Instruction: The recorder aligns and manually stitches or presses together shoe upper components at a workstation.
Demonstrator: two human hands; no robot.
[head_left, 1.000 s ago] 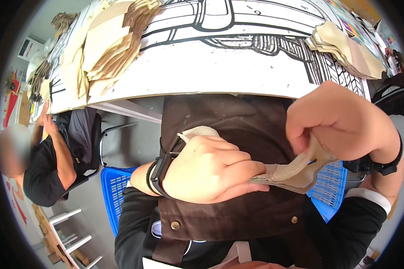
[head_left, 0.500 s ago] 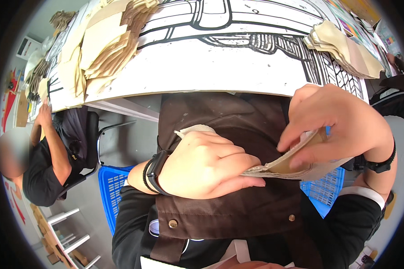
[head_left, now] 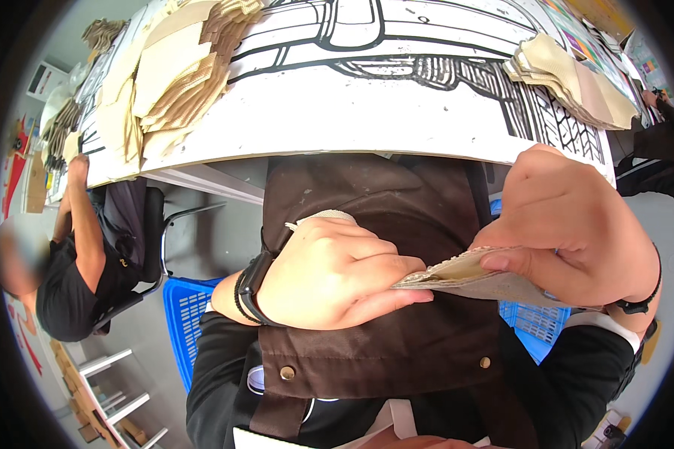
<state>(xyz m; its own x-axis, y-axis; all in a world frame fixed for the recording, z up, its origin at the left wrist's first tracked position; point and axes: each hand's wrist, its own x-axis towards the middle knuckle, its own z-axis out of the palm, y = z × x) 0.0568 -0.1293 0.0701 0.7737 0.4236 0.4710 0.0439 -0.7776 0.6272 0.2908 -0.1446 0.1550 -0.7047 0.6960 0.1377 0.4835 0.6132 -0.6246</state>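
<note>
Above my lap, both hands hold a beige fabric piece made of layers that part slightly along the far edge. My left hand is closed on its left end, and a small bit of pale cloth shows beyond the knuckles. The right hand grips the other end, its thumb pressed along the inner face near the opening. Fingers of the right hand are partly hidden behind the cloth. Beneath the hands lies a brown apron.
A white table with black line drawings stands ahead. Beige fabric stacks lie on its left, and another fabric stack on its right. Blue plastic baskets flank my lap. A person sits at the left.
My right hand has turned, and its thumb now lies against the fabric. The opening between the layers has narrowed. My left hand keeps its hold, having shifted slightly left.
</note>
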